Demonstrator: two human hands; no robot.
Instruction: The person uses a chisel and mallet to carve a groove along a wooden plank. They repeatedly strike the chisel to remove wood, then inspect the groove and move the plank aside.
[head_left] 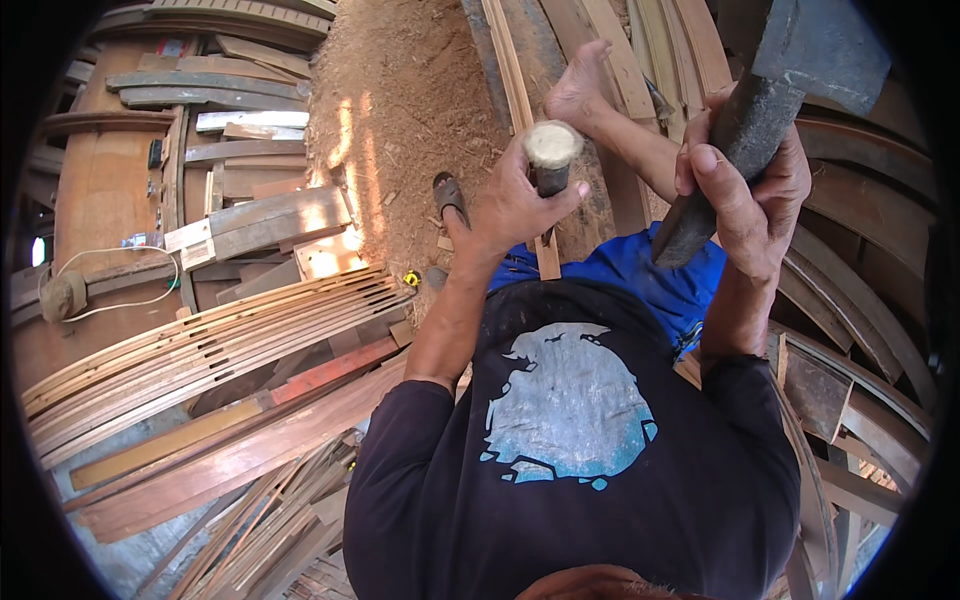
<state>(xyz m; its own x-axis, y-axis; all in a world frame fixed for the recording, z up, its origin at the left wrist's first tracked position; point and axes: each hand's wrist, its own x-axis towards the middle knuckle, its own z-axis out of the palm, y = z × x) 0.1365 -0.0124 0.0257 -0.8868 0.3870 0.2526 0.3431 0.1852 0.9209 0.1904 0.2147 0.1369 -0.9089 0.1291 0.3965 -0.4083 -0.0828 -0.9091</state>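
Note:
My left hand (510, 200) is wrapped around the dark handle of an upright chisel (553, 150), whose pale, mushroomed top faces up. The chisel's lower end comes down over a narrow wooden strip (512, 75), and its tip is hard to make out. Raised on the right, my right hand (745, 190) grips the thick dark handle of a mallet (825, 60). The mallet's broad grey head leans toward the upper right, partly cut off by the rim of the view. It is held apart from the chisel.
Stacked planks (230, 350) and offcuts lie to the left, beside a corded round wooden block (63, 297). A yellow tape measure (412, 278) rests near a sandal (448, 195). Sawdust (400, 90) covers the ground. Curved boards (850, 290) crowd the right; my bare foot (580, 85) rests by boards ahead.

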